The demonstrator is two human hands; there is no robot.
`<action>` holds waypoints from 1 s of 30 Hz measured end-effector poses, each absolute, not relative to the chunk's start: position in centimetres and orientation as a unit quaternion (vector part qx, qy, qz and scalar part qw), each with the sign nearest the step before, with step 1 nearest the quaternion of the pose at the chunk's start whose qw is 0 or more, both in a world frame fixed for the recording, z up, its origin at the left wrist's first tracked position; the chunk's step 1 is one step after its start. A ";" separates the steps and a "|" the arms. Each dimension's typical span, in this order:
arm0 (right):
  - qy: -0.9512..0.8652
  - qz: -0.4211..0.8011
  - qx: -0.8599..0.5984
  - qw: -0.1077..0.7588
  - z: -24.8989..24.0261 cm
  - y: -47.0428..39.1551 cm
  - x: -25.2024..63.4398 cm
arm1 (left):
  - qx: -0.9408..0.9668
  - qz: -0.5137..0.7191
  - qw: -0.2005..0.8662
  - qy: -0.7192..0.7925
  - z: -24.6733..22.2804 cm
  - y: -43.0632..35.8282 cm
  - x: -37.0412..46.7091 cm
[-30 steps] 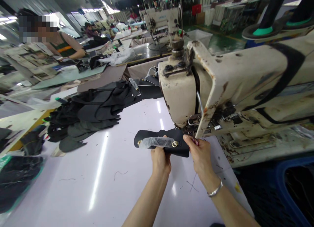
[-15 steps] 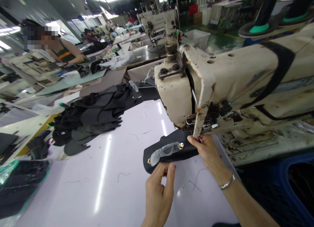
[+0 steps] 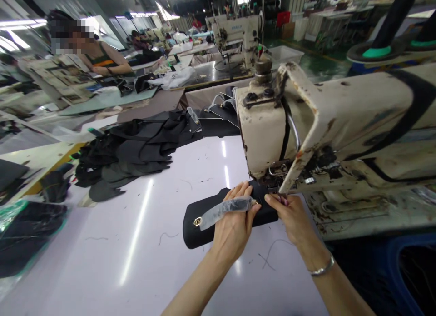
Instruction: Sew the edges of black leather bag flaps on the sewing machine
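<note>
One black panel (image 3: 211, 201) — left hand (image 3: 231, 234) atop, beneath its handle (image 3: 223, 209).

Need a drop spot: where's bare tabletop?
Widest patch: the white table between the plastic-wrapped bundle and the left forearm, with only loose threads and specks. Smaller: between the dark pile and the sewing machine, beyond the black panel. Crowded: near the machine head, where left hand and right hand work the panel.

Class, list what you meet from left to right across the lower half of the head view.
Plastic-wrapped dark bundle, pile of black pieces, gold fitting, left hand, right hand, blue container.
</note>
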State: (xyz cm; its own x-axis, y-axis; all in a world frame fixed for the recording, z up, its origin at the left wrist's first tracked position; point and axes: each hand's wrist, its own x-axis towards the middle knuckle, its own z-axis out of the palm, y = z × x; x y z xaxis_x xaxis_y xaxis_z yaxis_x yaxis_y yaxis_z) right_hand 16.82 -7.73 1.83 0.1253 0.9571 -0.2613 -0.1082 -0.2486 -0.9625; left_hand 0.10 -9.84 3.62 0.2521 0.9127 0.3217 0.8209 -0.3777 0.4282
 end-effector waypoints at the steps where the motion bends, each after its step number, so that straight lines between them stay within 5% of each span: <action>1: -0.360 0.556 -0.565 0.492 2.0 -7.6 16.7 | 0.787 0.262 0.089 0.551 3.7 -9.8 0.1; 21: -0.313 0.581 -0.567 0.492 0.3 -6.9 16.2 | 0.773 0.293 0.162 0.539 4.7 -6.4 -0.7; 30: -0.363 0.587 -0.559 0.460 -0.7 -8.2 16.8 | 0.767 0.210 0.174 0.580 4.8 -5.4 -1.7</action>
State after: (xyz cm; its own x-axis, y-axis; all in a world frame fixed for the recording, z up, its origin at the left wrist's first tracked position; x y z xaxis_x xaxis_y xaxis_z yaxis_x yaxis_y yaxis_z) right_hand 16.78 -8.22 -0.65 0.0477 0.9454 -0.3225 -0.1333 -0.3140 -0.9400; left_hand -1.74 -5.44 4.75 0.2388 0.9635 0.1208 0.8169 -0.2666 0.5115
